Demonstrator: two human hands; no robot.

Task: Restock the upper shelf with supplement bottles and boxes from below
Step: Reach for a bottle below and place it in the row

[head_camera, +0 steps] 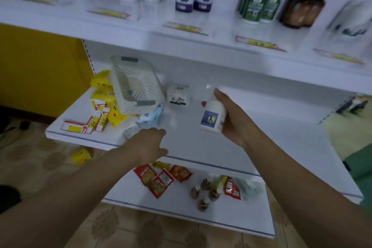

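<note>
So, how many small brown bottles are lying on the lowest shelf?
5, in a loose cluster right of the red packets: one at the top, one left, one in the middle, one at the front, one partly hidden behind a yellow packet.

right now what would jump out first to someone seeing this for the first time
Probably the right hand holding a white bottle above the middle shelf, centre frame. Next, the tilted white basket resting on yellow packets at that shelf's left end, and the red sachets scattered on the shelf below.
</note>
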